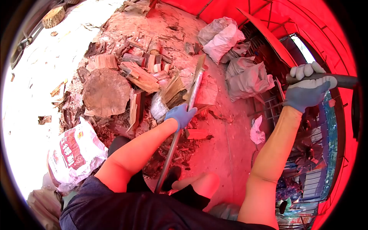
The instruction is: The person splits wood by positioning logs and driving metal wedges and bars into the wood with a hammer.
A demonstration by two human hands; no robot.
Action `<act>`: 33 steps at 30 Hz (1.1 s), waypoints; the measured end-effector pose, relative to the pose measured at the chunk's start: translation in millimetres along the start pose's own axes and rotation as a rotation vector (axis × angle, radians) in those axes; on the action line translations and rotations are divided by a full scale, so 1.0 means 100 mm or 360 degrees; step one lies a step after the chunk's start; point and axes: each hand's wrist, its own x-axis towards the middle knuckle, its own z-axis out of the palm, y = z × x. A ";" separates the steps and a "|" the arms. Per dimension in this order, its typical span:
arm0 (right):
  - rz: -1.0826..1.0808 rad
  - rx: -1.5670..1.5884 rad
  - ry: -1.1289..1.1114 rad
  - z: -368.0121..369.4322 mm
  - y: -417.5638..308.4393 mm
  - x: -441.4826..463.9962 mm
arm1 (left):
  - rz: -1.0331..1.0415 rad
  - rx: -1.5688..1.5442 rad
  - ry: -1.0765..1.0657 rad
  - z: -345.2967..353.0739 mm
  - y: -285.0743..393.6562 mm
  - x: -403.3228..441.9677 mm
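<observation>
My left hand (179, 116), in a blue work glove, is closed around a long metal pole (172, 151). The pole slants from beside my legs up to the split wood, its far end next to a rough split log (173, 91). Raised at the right, my right hand (308, 89) wears a blue and whitish glove. Its fingers wrap a thick dark bar (345, 81), which meets a dark upright piece at the edge of the view; what that piece is, I cannot make out.
A round chopping block (106, 92) stands among split firewood (140, 76) and bark scraps. A white printed sack (78, 155) lies at the left. Stuffed sacks (247, 78) sit at the back right, near a metal rack and a red tarp (333, 34).
</observation>
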 end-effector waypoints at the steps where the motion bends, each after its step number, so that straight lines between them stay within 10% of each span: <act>1: 0.0047 0.0016 0.0127 0.15 0.27 -0.36 | -0.0006 0.0004 -0.0003 -0.06 0.05 -0.03; 4: 0.1821 -0.1028 -0.0580 -0.54 1.73 -1.94 | -0.0242 -0.0065 -0.0217 -0.33 0.35 -0.24; 5: 0.2242 -0.0626 -0.0494 -0.57 1.75 -2.06 | -0.0262 -0.0073 -0.0234 -0.23 0.23 -0.29; 11: 0.1858 -0.0617 -0.0286 -0.57 1.09 -1.56 | -0.0097 -0.0007 -0.0132 -0.28 0.21 -0.15; 21: -0.0491 -0.0219 0.0086 0.07 -0.48 0.61 | -0.0052 -0.0020 -0.0090 -0.17 0.11 -0.03; 23: -0.0125 0.0205 -0.0129 0.15 0.23 -0.15 | -0.0032 0.0063 -0.0003 -0.16 0.10 -0.04; 24: -0.0063 -0.0466 -0.0160 -0.04 0.99 -0.83 | -0.0199 -0.0162 -0.0152 -0.31 0.30 -0.21; 26: 0.2094 -0.0807 -0.0522 -0.55 1.78 -2.08 | -0.0119 -0.0047 -0.0088 -0.38 0.32 -0.16; 33: 0.1796 -0.0859 -0.0409 -0.54 0.77 -1.42 | -0.0106 -0.0001 -0.0157 -0.32 0.20 -0.11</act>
